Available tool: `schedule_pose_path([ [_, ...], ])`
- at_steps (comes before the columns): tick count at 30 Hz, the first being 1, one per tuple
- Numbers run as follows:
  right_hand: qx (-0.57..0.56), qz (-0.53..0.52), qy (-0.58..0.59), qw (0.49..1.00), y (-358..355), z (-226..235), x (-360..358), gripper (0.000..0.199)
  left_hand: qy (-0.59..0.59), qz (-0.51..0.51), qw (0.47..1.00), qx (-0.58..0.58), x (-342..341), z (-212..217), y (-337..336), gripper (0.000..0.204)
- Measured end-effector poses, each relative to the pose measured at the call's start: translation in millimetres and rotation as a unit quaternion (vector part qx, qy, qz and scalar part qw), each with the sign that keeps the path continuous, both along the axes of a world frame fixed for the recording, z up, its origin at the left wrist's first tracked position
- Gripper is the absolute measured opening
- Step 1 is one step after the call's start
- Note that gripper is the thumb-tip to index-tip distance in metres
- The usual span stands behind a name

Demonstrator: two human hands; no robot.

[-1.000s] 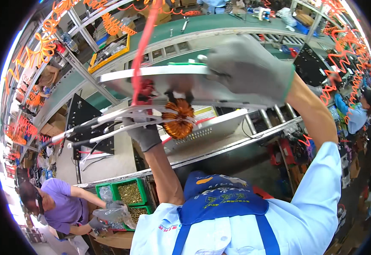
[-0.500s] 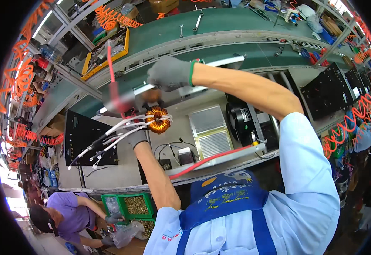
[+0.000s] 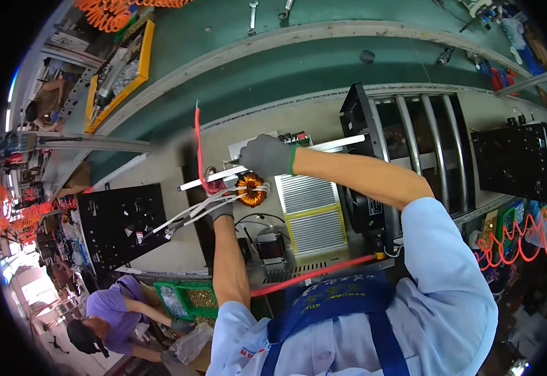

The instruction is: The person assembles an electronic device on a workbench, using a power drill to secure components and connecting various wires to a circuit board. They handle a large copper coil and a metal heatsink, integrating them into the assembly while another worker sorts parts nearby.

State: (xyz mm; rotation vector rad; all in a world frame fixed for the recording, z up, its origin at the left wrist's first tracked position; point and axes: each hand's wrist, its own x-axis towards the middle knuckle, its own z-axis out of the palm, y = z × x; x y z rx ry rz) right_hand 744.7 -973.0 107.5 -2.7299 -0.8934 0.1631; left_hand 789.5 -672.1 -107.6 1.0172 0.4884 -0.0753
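Observation:
My right hand (image 3: 266,155), in a grey glove with a green cuff, is closed on the pale metal frame (image 3: 339,144) of an assembly held over the workbench. A copper-wound ring coil (image 3: 252,190) with several white leads (image 3: 193,214) hangs at the near side of this frame. My left hand (image 3: 220,210), also gloved, is closed under the leads beside the coil; they hide its fingertips and whatever it grips. An upright red cable (image 3: 199,147) rises from the assembly. Below the right hand, a finned heat sink (image 3: 314,219) with yellow edges lies in an open chassis.
A black fan (image 3: 365,210) stands right of the heat sink, a small transformer (image 3: 271,246) to its left. A thick red cable (image 3: 314,276) crosses nearest me. Metal rollers (image 3: 409,135) lie right. Black panels (image 3: 123,222) flank the bench. At lower left, a co-worker (image 3: 113,313) handles green bins (image 3: 189,299).
The assembly has moved right and nearer, over the chassis, with both my hands. It looks less blurred. The whole view has shifted, bringing the rollers more into sight.

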Motion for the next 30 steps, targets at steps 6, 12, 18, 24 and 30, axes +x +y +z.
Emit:
schedule_pose_path([
  [6, 0.047, -0.066, 0.058, 0.995, -2, 4, -12, 0.015, 0.033, 0.008, 0.999, -0.023, -4, 2, 9, 0.052],
  [12, 0.061, -0.082, 0.037, 0.994, -1, 2, -32, 0.016, 0.061, -0.004, 0.997, -0.048, -15, 4, 1, 0.053],
  [18, 0.028, -0.074, 0.074, 0.994, -12, 7, -29, 0.015, 0.077, -0.005, 0.996, -0.050, -21, -20, 17, 0.054],
  [24, 0.067, -0.134, 0.009, 0.989, -24, -5, -32, 0.015, 0.083, -0.010, 0.995, -0.054, -17, -25, 11, 0.052],
  [30, 0.046, -0.263, -0.050, 0.962, -65, 36, -77, 0.050, 0.089, -0.014, 0.994, -0.065, -15, -30, 7, 0.049],
])
